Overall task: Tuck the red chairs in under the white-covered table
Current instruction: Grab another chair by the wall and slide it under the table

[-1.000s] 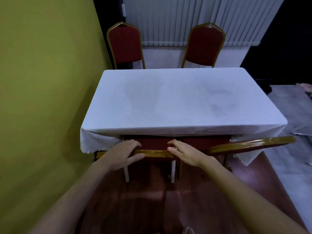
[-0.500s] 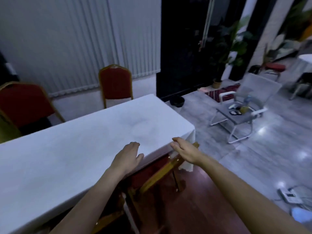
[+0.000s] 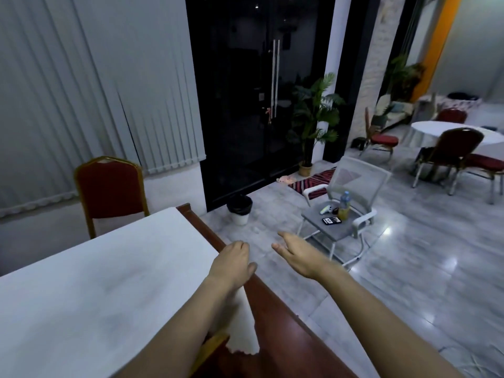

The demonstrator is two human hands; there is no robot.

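Observation:
The white-covered table fills the lower left. One red chair with a gold frame stands upright at its far side, against the blinds. A gold chair-frame corner peeks out under the table's near right corner, beneath my left forearm. My left hand hovers over the table's right corner, fingers loosely curled, holding nothing. My right hand is stretched out over the grey floor to the right of the table, palm open, fingers apart, empty.
A raised red-brown wooden floor edge runs along the table's right side. Beyond it stand a white mesh chair carrying a bottle and small items, a bin, a potted palm, and further red chairs at a round table.
My view has swung right, away from the near chairs. Both hands let go of the chair back and moved right past the table's corner; the right one is now over the floor.

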